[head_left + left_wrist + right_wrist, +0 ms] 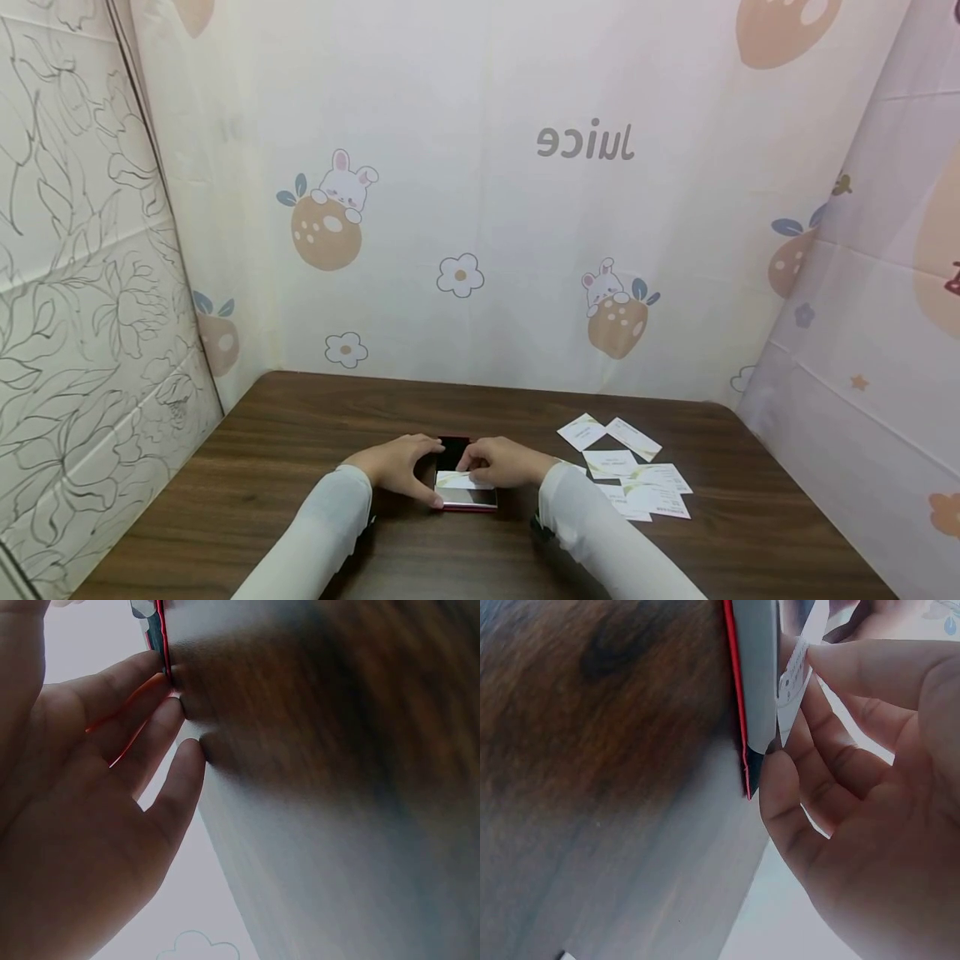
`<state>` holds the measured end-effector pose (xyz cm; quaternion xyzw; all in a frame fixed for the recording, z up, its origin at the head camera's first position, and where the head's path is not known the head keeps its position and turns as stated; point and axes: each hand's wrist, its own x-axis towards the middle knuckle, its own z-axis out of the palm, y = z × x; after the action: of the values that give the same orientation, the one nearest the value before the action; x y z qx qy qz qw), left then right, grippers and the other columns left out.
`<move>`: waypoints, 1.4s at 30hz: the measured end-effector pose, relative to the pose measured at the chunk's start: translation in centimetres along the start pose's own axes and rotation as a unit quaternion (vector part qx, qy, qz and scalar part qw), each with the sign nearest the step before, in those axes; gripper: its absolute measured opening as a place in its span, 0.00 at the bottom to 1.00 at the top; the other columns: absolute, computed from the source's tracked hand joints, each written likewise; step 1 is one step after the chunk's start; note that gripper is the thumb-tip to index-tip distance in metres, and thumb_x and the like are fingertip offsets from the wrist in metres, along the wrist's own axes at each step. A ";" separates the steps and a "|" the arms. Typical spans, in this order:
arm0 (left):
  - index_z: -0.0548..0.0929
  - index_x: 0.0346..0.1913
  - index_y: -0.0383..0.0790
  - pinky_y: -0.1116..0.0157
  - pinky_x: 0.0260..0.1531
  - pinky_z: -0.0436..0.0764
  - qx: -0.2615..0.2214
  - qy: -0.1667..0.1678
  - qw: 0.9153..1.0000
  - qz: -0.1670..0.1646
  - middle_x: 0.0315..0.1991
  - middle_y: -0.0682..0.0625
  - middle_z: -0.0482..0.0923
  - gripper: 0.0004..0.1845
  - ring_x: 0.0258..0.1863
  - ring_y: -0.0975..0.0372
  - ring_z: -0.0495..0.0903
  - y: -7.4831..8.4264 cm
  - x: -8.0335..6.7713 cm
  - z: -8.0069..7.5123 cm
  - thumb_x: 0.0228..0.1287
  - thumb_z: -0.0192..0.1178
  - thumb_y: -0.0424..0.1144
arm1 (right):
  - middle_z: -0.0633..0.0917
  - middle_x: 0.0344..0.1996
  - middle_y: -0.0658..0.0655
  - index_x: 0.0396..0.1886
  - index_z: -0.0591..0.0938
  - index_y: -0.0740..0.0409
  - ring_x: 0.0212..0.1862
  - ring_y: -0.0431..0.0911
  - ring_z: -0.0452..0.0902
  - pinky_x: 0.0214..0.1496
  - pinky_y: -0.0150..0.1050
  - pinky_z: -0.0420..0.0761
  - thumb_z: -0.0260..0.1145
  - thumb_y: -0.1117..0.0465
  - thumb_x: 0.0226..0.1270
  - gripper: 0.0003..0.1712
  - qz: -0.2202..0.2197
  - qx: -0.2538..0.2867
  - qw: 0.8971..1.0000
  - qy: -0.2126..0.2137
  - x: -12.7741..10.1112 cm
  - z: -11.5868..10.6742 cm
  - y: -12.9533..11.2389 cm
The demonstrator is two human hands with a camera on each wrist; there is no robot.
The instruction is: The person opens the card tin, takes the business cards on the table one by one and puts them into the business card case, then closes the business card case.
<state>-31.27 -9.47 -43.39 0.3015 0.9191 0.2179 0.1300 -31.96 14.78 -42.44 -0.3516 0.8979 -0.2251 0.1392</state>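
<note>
Near the front middle of the dark wooden tabletop (285, 433), a red-edged card case (465, 492), lying open and flat. Left hand (397, 468) curled against the case's left side, fingers (169, 712) pressing its red rim, thumb along the near corner; grip itself mostly hidden behind the knuckles in the head view. Right hand (504, 462) over the case's right half, thumb and forefinger pinching a white card (461, 480) above the opening; in the right wrist view only the card's thin edge (793, 682) visible, print too blurred to read. Case interior hard to make out: a dark upper half, a pale lower half. Just right of the right hand, loose cards (637, 475) scattered on the tabletop, overlapping, some partly hidden by the white sleeve (600, 533). Both wrist views badly blurred.
</note>
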 end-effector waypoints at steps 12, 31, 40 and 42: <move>0.70 0.72 0.40 0.46 0.66 0.66 0.002 0.001 1.000 0.001 0.71 0.45 0.66 0.50 0.70 0.49 0.64 0.1 0.0 -0.2 0.49 0.75 0.61 | 0.81 0.35 0.44 0.47 0.88 0.53 0.36 0.34 0.73 0.42 0.32 0.77 0.67 0.69 0.66 0.13 -0.020 -0.019 1.000 -0.003 -0.1 -0.2 0.2; 0.70 0.72 0.41 0.45 0.66 0.66 -0.001 0.001 1.000 -0.002 0.71 0.46 0.66 0.50 0.71 0.49 0.63 0.1 -0.1 -0.3 0.49 0.75 0.61 | 0.81 0.34 0.46 0.50 0.88 0.57 0.36 0.34 0.73 0.42 0.31 0.78 0.68 0.69 0.65 0.14 -0.042 -0.029 0.999 0.007 -0.9 -0.6 0.6; 0.70 0.72 0.42 0.46 0.66 0.66 0.000 -0.003 1.000 0.005 0.71 0.46 0.65 0.50 0.71 0.50 0.63 -0.3 0.1 0.1 0.50 0.75 0.62 | 0.82 0.46 0.50 0.53 0.86 0.57 0.48 0.42 0.79 0.52 0.39 0.80 0.66 0.66 0.70 0.14 -0.040 -0.014 0.998 0.042 -3.5 -1.5 1.9; 0.70 0.72 0.41 0.45 0.66 0.66 0.002 -0.002 1.000 0.008 0.71 0.46 0.66 0.49 0.71 0.49 0.63 -0.3 0.0 0.2 0.50 0.75 0.61 | 0.82 0.48 0.50 0.54 0.85 0.57 0.50 0.45 0.79 0.53 0.42 0.80 0.65 0.65 0.71 0.14 -0.030 -0.015 0.998 0.051 -4.2 -1.9 2.3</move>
<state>-31.40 -9.64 -43.70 0.3097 0.9169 0.2164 0.1290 -30.99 19.74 -41.58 -0.3686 0.8961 -0.2336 0.0813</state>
